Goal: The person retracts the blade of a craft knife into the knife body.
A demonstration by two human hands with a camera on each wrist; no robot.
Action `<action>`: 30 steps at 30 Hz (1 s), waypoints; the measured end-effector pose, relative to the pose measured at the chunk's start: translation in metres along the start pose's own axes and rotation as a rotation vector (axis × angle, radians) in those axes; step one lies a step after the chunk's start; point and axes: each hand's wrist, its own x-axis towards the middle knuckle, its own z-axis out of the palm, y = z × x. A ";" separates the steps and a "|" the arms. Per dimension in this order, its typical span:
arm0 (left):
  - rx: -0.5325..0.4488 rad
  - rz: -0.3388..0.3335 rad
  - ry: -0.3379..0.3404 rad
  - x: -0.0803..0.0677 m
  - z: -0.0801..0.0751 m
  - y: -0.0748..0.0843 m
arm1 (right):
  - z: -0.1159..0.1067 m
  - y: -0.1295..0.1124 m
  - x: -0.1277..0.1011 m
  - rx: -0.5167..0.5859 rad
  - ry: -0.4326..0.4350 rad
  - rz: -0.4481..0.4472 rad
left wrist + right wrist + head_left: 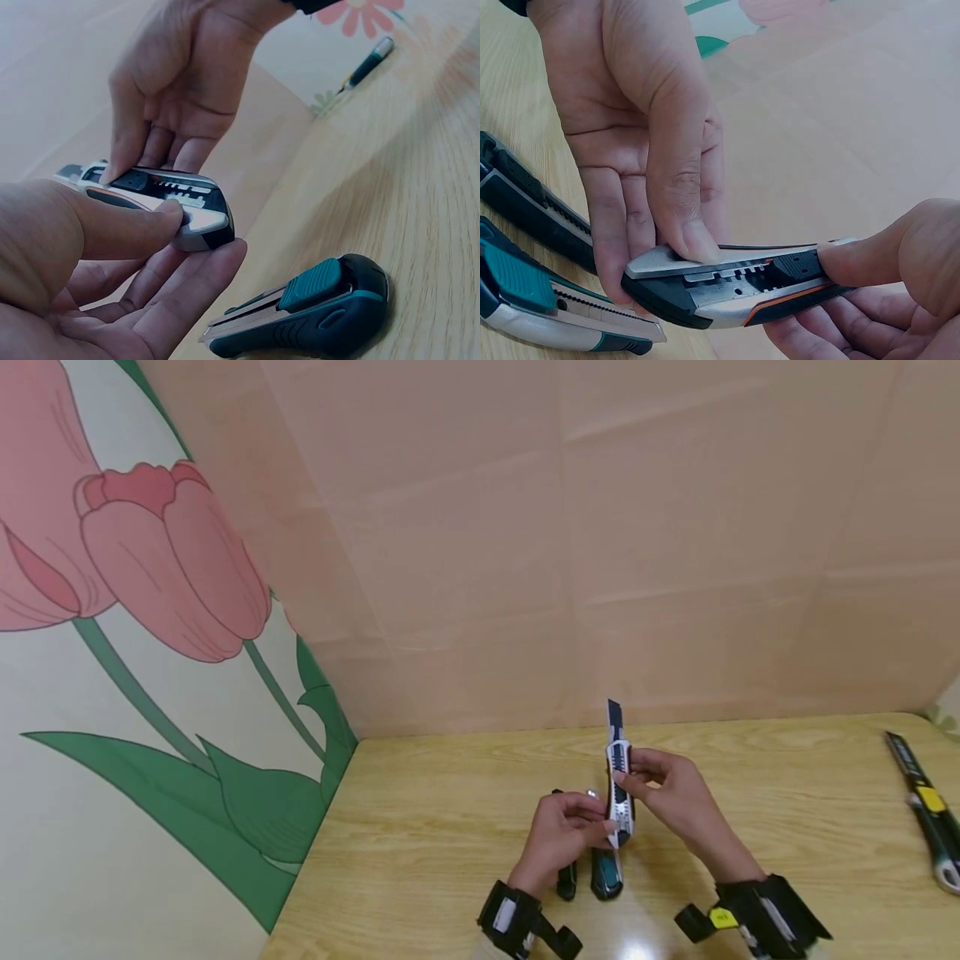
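Note:
Both hands hold a silver-and-black utility knife [618, 781] upright over the wooden table [442, 793]. My left hand [567, 828] pinches its lower butt end, thumb on top and fingers underneath [180, 219]. Further up the body, my right hand [663, 787] grips it, and the thumb rests on the black slider [804, 264]. The knife's orange-trimmed body [735, 289] shows a notched slot in the right wrist view. A short dark tip [614, 710] sticks out at its top end.
A teal-and-silver utility knife [606, 872] [315, 307] lies on the table right under the hands, with a black one [566, 881] [532, 202] beside it. Another long knife with a yellow slider [926, 810] lies at the table's right edge. A pink wall stands behind.

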 end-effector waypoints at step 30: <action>-0.035 0.004 0.007 0.001 -0.003 0.000 | 0.002 0.006 0.003 0.016 -0.041 -0.006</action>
